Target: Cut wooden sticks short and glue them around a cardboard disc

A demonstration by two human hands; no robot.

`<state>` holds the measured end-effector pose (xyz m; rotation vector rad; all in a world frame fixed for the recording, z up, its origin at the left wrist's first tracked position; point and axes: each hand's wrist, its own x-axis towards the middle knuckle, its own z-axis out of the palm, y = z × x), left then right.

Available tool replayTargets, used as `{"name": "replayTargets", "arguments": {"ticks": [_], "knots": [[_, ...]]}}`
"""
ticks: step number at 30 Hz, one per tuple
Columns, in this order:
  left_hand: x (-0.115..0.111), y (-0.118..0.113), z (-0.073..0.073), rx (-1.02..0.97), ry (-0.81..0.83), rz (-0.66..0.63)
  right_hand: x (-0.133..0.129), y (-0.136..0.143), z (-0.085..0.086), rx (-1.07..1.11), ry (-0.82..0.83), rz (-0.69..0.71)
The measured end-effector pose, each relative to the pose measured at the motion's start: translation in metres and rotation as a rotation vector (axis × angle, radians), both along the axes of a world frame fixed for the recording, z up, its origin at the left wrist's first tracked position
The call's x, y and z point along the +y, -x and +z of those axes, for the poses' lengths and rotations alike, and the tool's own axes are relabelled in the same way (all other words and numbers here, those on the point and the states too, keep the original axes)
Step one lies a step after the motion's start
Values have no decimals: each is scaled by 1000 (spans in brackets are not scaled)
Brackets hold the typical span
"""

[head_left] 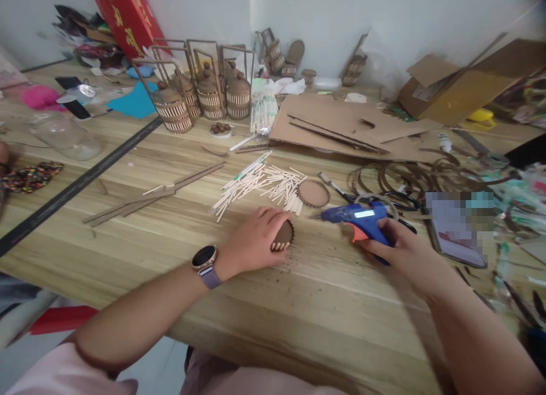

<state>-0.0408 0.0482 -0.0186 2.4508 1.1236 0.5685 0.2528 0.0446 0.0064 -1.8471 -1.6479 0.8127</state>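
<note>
My left hand [260,238] is wrapped round a small round cardboard piece [284,234] with a few short light sticks along its near edge. To the right, my right hand [394,244] grips a blue glue gun [362,217] with an orange trigger, its nozzle pointing left towards the cardboard piece but apart from it. Beyond my left hand lies a pile of short pale sticks [281,182]. Beside the pile rests a cardboard disc with a dark rim [313,194]. Two long brown strips [149,199] lie crossed on the wooden table [205,321], to the left.
Several small lidded baskets with tall handles [174,108] stand at the back left. A flat cardboard sheet [336,122] and a box [464,88] are behind. Coiled brown strips [396,176], a phone [456,230] and pliers [520,307] lie at the right.
</note>
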Motion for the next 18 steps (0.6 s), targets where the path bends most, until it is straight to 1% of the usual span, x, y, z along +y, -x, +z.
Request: {"name": "replayTargets", "arguments": {"ticks": [3,5,7,8,10,12,14,16,18], "knots": [[0,0,0,10,-3,5,-8,3,5,316,127,-28],[0,0,1,15,-6,10,-13,7,6,461,249,21],[-1,0,1,17,-8,8,-17,12,4,529,314,86],[-1,0,1,16,-9,5,-19,15,3,512,314,108],[-1,0,0,13,-13,0,-20,20,1,395,273,157],[0,0,-1,12,-18,-4,-21,24,0,258,194,256],[0,0,-2,13,-21,-7,-20,27,0,166,128,372],[0,1,-3,11,-24,-10,-20,29,-1,117,97,442],[1,1,-3,3,-28,-10,-20,29,-3,99,88,484]]}}
